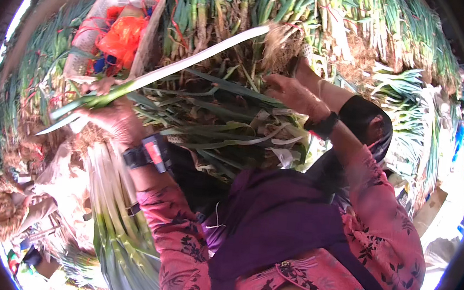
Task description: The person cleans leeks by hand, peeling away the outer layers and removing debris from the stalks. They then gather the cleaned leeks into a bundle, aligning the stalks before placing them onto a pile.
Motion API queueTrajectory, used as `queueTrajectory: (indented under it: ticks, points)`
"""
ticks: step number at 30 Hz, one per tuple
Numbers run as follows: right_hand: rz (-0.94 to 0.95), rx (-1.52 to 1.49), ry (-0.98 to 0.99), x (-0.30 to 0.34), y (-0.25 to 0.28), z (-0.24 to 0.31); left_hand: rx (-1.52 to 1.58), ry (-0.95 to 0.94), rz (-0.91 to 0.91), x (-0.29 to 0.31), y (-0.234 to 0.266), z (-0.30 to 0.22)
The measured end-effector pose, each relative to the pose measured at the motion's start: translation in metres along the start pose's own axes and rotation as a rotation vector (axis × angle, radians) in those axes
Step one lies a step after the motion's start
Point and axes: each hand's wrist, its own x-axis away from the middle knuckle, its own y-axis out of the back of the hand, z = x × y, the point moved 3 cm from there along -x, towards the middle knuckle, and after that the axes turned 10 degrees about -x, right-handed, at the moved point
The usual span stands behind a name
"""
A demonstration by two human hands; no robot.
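My left hand [115, 115] is closed around the green end of a long green onion [195, 59]. Its white shaft slants up to the right, ending in a tangle of pale roots [281, 46]. Just below those roots is my right hand [297, 95], fingers curled in; whatever they may hold is too small to make out. Loose green leaves [217, 125] lie in a heap between my arms, over the ground in front of my lap. Beside my left forearm lies a bundle of green onions [121, 202], roots toward the hand.
A white plastic basket [76, 62] with an orange-red bag [124, 41] stands at the upper left. Dense rows of upright green onions [220, 13] line the far side. More bunches [409, 110] lie at the right. Crumpled brown material [4, 203] sits at the lower left.
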Motion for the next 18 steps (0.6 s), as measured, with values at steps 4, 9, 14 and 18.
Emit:
queueTrajectory:
  ticks: [4,9,14,18]
  points:
    - [-0.025,-1.05,0.116,-0.028,-0.047,0.126,-0.102,0.015,-0.076,0.045,-0.014,0.042]
    - [-0.45,-1.205,0.254,-0.039,0.013,0.131,-0.184,0.615,-0.038,0.152,-0.076,0.139]
    - [-0.618,-1.035,0.419,-0.016,0.084,0.18,-1.009,0.298,0.699,0.216,-0.127,0.13]
    - [-0.351,-1.023,0.347,0.005,0.053,0.243,-1.318,-0.315,0.482,0.207,-0.179,0.105]
